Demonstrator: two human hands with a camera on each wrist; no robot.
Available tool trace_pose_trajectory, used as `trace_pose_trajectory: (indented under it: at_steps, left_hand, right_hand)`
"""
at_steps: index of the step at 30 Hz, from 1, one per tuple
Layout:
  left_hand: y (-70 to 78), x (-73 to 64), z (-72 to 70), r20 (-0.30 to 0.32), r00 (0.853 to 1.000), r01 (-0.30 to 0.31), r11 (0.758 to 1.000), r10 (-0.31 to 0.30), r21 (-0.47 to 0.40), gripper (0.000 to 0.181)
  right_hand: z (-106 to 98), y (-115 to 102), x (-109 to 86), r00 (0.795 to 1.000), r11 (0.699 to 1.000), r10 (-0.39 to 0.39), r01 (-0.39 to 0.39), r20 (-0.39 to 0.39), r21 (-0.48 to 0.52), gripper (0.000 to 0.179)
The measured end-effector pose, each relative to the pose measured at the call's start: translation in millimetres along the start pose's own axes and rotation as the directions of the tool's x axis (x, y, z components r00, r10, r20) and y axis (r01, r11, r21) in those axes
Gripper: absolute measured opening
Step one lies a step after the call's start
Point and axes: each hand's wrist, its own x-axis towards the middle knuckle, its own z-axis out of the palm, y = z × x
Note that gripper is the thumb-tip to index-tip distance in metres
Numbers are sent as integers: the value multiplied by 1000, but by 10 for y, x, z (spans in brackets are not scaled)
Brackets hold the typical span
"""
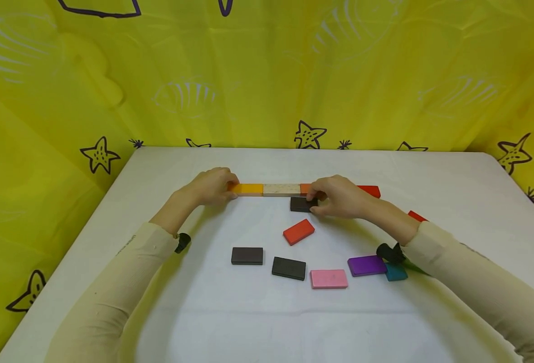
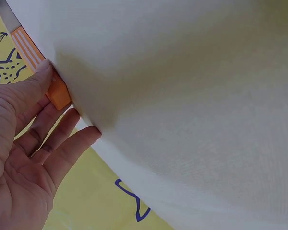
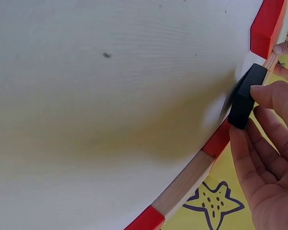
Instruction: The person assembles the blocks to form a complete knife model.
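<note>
A straight row of flat blocks runs across the far part of the table. Its left end is an orange block (image 1: 250, 189), pinched between thumb and fingers of my left hand (image 1: 213, 187); the left wrist view shows the thumb on its near side (image 2: 60, 93). A bare wood block (image 1: 281, 189) comes after it, then an orange-red block (image 1: 305, 188), and a red block (image 1: 370, 191) ends the row. My right hand (image 1: 341, 197) pinches a black block (image 1: 299, 204) just in front of the row, tilted in the right wrist view (image 3: 249, 96). That hand hides part of the row.
Loose blocks lie nearer: red (image 1: 298, 232), dark brown (image 1: 247, 256), black (image 1: 288, 269), pink (image 1: 329, 279), purple (image 1: 366, 265) and teal (image 1: 396, 272). Another red block (image 1: 416, 216) is partly behind the right forearm. A yellow patterned cloth (image 1: 249, 75) hangs behind the white table (image 1: 203, 322).
</note>
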Motion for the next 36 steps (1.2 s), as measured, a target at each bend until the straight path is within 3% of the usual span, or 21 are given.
trace_pose_trajectory:
  at_steps: [15,36]
  left_hand:
    - [-11,8,9,-4,1000,-9,1000,9,-3,30]
    - [-1,0,-3,0,1000,-1,1000,1,0,31]
  right_hand:
    - [20,-35,89,1000,1000,25,-25,18,8,13]
    - [36,-47,112,999,997,51,-52,-7,-57,11]
